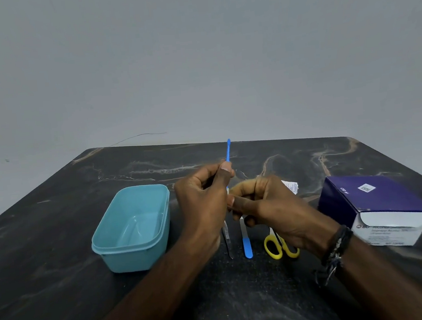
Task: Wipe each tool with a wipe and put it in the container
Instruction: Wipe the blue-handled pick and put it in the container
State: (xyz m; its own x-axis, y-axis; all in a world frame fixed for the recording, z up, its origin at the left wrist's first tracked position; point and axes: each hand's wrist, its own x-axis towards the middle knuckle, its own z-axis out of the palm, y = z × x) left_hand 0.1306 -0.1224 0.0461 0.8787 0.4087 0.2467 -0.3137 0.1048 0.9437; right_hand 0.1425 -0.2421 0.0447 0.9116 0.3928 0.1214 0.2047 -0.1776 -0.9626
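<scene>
My left grip (203,199) pinches a thin blue tool (228,153), upright above the counter (57,239). My right grip (263,201) curls around its lower end; I cannot tell what it holds. The teal container (134,226) sits left, scissors (281,247) below.

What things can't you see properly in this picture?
All in the head view:
- Wipe: hidden inside the right hand, if it is there at all.
- Blue tool: its lower part is covered by the left hand.
- Yellow scissors: blades hidden under the right hand.
- Metal tool: top end behind the left hand.
- Purple box: small print too blurred to read.
</scene>
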